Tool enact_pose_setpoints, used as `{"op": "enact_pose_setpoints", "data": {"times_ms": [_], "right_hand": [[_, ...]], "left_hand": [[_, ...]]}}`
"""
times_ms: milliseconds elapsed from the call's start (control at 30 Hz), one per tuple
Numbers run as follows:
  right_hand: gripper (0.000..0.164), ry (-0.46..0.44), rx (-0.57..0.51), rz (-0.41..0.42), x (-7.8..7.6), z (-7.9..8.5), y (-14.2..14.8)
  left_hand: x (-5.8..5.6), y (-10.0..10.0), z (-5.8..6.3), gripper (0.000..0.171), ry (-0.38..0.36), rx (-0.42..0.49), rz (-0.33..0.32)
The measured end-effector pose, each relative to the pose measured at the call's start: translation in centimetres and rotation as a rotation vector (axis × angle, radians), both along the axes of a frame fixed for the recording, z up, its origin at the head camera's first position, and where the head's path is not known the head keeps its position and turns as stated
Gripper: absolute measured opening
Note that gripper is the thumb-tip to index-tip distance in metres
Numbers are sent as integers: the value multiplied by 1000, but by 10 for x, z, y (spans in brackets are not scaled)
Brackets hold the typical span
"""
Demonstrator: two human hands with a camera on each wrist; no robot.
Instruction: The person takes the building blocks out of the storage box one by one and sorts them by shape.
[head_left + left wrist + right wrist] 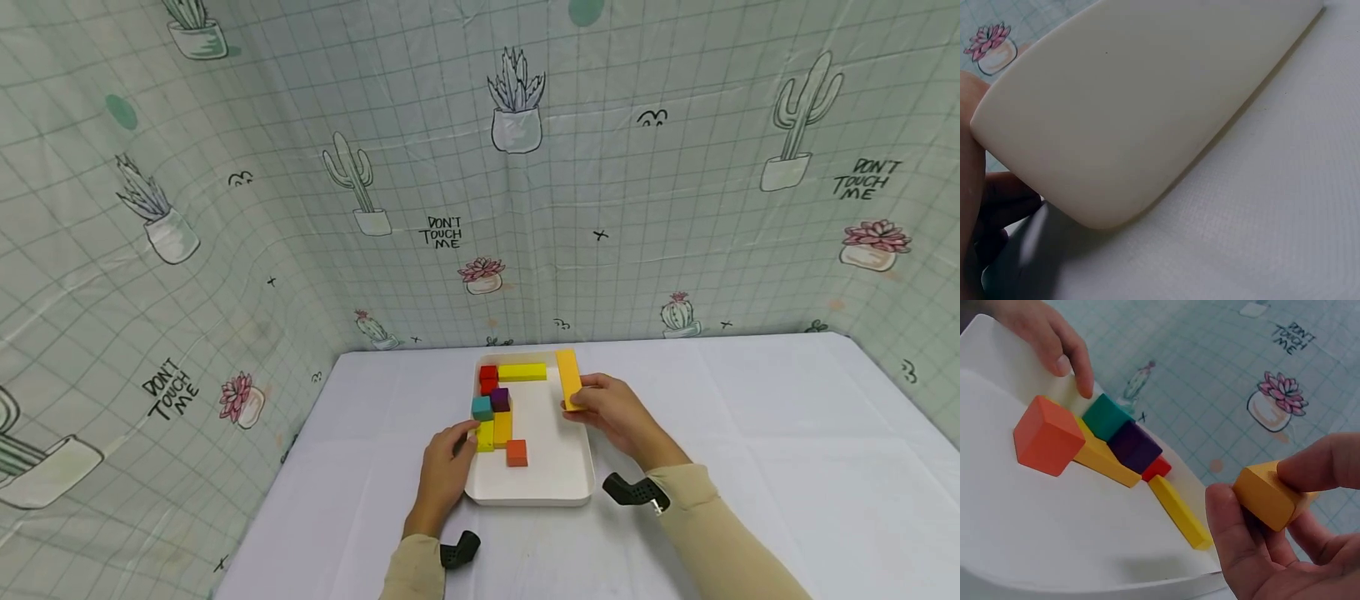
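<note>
My right hand (611, 410) pinches a long orange-yellow block (568, 377) between thumb and fingers, above the right side of a white tray (555, 479). In the right wrist view one end of that block (1266, 495) faces the camera. My left hand (446, 467) rests at the tray's left edge, its fingertips by a yellow block (485, 435). Inside the tray lie an orange cube (517, 453), a yellow-orange block (502, 429), a teal cube (482, 407), a purple cube (499, 399), red blocks (488, 375) and a long yellow block (522, 372).
The tray stands on a white-covered table (765, 433). Behind and to the left hangs a grid-patterned cloth (420, 292) printed with cacti. Black wrist mounts (636, 490) sit on both sleeves.
</note>
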State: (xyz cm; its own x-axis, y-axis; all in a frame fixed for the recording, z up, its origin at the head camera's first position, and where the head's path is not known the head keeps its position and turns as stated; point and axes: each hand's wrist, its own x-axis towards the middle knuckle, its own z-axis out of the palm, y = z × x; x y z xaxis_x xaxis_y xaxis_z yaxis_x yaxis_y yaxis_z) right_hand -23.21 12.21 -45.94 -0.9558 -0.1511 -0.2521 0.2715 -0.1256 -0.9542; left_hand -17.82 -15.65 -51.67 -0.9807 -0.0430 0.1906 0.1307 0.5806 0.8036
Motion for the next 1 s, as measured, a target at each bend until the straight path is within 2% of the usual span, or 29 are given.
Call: {"op": "enact_pose_setpoints", "data": {"times_ms": [200, 367, 533, 633, 767, 1000], "right_hand": [[41, 18, -12, 18, 7, -2, 6], [43, 33, 16, 27, 11, -3, 11], [36, 40, -28, 37, 15, -8, 19], [33, 74, -51, 66, 18, -9, 26], [37, 132, -42, 101, 23, -9, 34], [44, 144, -64, 105, 30, -11, 45]], "left_hand": [[0, 0, -1, 29, -3, -2, 6], [0, 0, -1, 29, -3, 1, 8], [0, 0, -1, 29, -20, -2, 14], [0, 0, 0, 29, -29, -4, 18], [0, 1, 0, 30, -25, -7, 16], [1, 2, -2, 29, -13, 6, 17]]}}
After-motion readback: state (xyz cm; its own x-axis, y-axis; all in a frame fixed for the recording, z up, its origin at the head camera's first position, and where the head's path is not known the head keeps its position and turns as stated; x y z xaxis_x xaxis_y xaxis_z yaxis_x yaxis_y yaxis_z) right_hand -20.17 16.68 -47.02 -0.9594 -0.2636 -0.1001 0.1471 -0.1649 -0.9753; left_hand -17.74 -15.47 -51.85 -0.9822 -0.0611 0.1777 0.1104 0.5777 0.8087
